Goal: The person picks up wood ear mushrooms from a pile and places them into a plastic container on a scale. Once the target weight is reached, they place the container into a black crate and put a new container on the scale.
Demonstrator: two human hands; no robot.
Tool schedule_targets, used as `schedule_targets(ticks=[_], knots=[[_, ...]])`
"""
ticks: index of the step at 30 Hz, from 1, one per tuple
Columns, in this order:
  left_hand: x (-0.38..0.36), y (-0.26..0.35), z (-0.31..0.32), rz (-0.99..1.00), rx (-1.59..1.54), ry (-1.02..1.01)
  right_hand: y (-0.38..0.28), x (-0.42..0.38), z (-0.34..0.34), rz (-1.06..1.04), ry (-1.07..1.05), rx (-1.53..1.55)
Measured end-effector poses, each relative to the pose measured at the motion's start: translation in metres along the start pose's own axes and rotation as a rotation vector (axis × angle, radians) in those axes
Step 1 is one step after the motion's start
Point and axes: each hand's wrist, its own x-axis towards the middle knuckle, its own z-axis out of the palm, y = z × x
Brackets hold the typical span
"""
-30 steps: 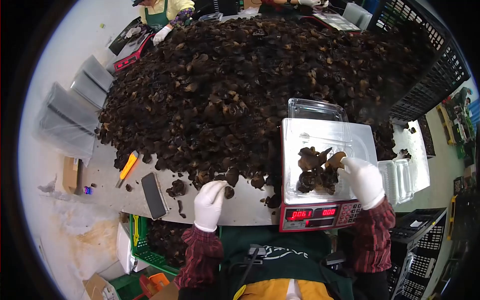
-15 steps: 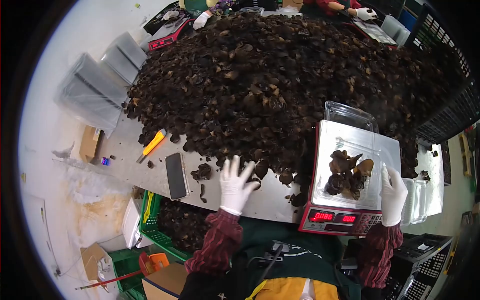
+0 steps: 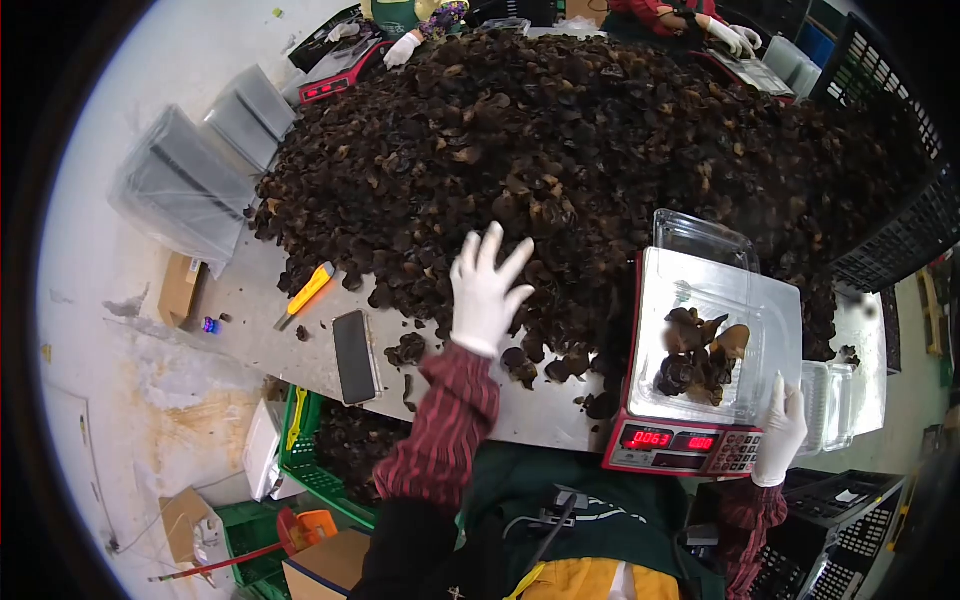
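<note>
My left hand, in a white glove, reaches over the near edge of a large heap of dark wood ear mushrooms. Its fingers are spread and nothing is held. My right hand, also gloved, is at the right front of the red and silver digital scale, beside the keypad. Its fingers are extended and hold nothing visible. On the scale sits a clear plastic tray with a small clump of wood ears in it. The display appears to read 0.063.
A phone and a yellow utility knife lie left on the metal table. Clear containers stand right of the scale. A black crate is at far right, a green crate below left. Two co-workers' gloved hands show across the heap.
My left hand has moved forward from the bare table edge onto the heap. My right hand has drawn back from the tray's side. The scale reading fell from 0.086 to 0.063.
</note>
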Motion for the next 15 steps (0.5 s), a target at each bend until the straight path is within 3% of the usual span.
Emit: schedule_targets(ticks=[2, 4, 5, 9, 12, 15], knots=[[0.013, -0.019, 0.017, 0.014, 0.18, -0.046, -0.017, 0.001, 0.002, 0.388, -0.135, 0.076], [0.006, -0.03, 0.032, 0.018, -0.02, -0.258, -0.024, 0.002, 0.003, 0.394, -0.138, 0.126], [-0.007, -0.034, 0.045, 0.09, -0.018, -0.179, -0.024, 0.0, 0.004, 0.418, -0.142, 0.126], [-0.026, -0.02, 0.038, -0.017, -0.169, -0.079, -0.026, 0.0, 0.004, 0.47, -0.153, 0.164], [-0.015, 0.011, 0.016, -0.221, -0.55, 0.067, -0.035, 0.004, 0.002, 0.52, -0.187, 0.229], [0.006, 0.081, -0.02, -0.044, -0.718, 0.118, -0.036, 0.005, 0.006, 0.516, -0.243, 0.21]])
